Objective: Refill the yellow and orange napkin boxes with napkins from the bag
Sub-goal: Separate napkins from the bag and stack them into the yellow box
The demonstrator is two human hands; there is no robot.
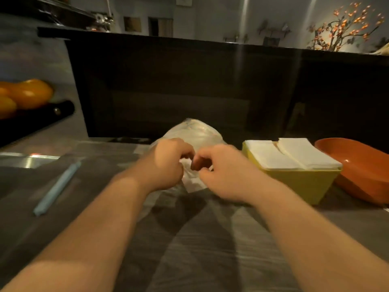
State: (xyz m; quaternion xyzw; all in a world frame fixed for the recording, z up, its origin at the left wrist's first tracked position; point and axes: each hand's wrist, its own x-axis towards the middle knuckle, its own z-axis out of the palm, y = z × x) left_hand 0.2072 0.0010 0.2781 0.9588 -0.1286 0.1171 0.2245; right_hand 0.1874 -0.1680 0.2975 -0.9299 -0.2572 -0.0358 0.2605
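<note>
We see a dim, warm scene. The brightest light pools on the far right wall behind the blossom branch (345, 24), with pale glare streaks beside it. The forearms throw soft crossing shadows on the near counter (200, 260). The left hand (168, 163), right hand (221, 171) and the bag (197, 133) they pinch are motion-blurred; edges bow outward.

You've got a grey wood-grain bench (200, 260), dark partition (168, 81) behind; grey wall (210, 15) in bkgd w/ blossom branch (345, 24), dim warm light.
</note>
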